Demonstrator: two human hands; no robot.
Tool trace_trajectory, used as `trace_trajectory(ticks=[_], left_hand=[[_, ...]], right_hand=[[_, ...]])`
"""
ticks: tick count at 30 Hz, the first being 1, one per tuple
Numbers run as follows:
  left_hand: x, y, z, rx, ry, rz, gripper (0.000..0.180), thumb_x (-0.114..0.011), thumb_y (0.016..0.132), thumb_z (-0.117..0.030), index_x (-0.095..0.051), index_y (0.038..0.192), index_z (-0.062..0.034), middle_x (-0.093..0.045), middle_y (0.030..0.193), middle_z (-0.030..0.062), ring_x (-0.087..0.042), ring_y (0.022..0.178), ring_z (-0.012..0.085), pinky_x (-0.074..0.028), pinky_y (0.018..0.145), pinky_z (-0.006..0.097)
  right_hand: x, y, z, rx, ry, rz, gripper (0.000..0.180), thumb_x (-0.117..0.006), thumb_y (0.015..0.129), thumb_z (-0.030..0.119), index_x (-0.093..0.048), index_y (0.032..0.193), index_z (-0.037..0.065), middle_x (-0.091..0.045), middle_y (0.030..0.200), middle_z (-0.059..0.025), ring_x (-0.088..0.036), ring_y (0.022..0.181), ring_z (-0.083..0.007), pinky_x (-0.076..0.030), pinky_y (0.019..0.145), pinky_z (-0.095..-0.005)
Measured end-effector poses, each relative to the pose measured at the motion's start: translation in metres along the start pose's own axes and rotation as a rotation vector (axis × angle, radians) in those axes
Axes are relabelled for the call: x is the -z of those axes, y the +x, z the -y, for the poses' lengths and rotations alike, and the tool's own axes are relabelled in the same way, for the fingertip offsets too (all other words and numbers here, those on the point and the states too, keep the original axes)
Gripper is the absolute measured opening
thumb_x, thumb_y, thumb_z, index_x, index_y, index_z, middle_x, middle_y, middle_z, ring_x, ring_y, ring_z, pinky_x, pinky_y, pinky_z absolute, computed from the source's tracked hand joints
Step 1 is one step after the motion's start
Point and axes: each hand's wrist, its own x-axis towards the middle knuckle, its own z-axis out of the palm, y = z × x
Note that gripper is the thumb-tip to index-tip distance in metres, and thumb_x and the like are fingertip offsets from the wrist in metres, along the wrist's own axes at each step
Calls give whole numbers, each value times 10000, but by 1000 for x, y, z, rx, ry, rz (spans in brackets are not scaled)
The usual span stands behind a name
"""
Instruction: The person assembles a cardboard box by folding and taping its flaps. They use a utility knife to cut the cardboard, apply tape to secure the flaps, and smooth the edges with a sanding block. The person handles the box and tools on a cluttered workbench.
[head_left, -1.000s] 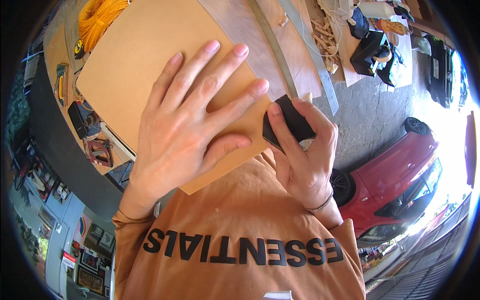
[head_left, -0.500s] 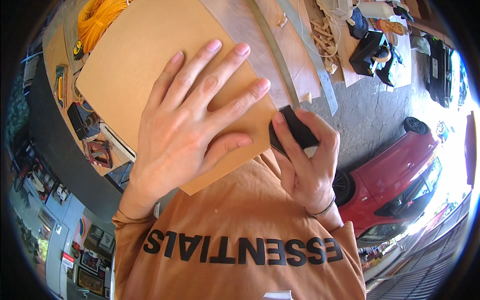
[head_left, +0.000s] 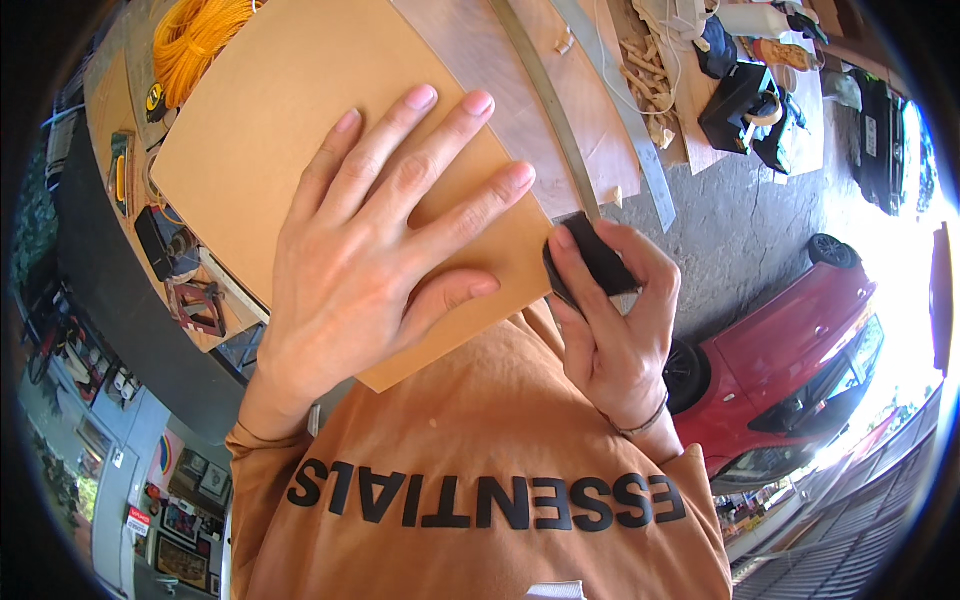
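Note:
My left hand (head_left: 375,250) lies flat, fingers spread, on a tan board (head_left: 300,140) that rests on the workbench. My right hand (head_left: 615,330) grips a small black block (head_left: 590,262) and holds it against the board's near right edge. The lower corner of the board is hidden behind my left hand and my orange shirt.
A coil of orange cord (head_left: 195,35) lies at the far left of the bench. Long metal strips (head_left: 560,110) and wood scraps (head_left: 640,70) lie beyond the board. A black tool (head_left: 740,100) sits at the far right. A red car (head_left: 800,340) stands on the ground below.
My right hand has slid the black block along the board's right edge, a little away from the corner. My left hand has stayed flat on the board.

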Motion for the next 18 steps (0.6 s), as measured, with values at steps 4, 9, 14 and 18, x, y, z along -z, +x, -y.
trace_trajectory(ticks=[4, 9, 14, 18], left_hand=[[-1, 0, -1, 1, -4, -13, 646, -501, 929, -677, -645, 1437, -306, -458, 1610, 100, -401, 1474, 381, -319, 1178, 586], [-1, 0, 0, -1, -2, -9, 647, -505, 925, -674, -646, 1436, -302, -459, 1608, 101, -403, 1473, 379, -319, 1178, 585], [-1, 0, -2, 1, -8, -16, 643, -508, 927, -668, -647, 1435, -299, -459, 1609, 99, -404, 1472, 378, -323, 1175, 585], [-1, 1, 0, -3, -3, -21, 640, -504, 931, -665, -647, 1435, -299, -458, 1609, 98, -404, 1471, 379, -326, 1173, 587]], right_hand=[[1, -1, 2, -23, 4, 63, 436, -727, 862, 91, -730, 1295, 39, -539, 1330, -224, -569, 1166, -343, -509, 963, -396], [1, -3, 3, -13, -52, 81, 485, -744, 818, 70, -728, 1302, 46, -546, 1329, -222, -575, 1154, -337, -503, 965, -394], [3, -3, 3, -7, -34, 75, 481, -755, 807, 67, -733, 1287, 42, -548, 1328, -224, -579, 1154, -343, -500, 972, -400], [4, -3, 3, 8, -6, 22, 466, -754, 814, 68, -736, 1278, 37, -548, 1327, -229, -582, 1150, -349, -500, 973, -402]])
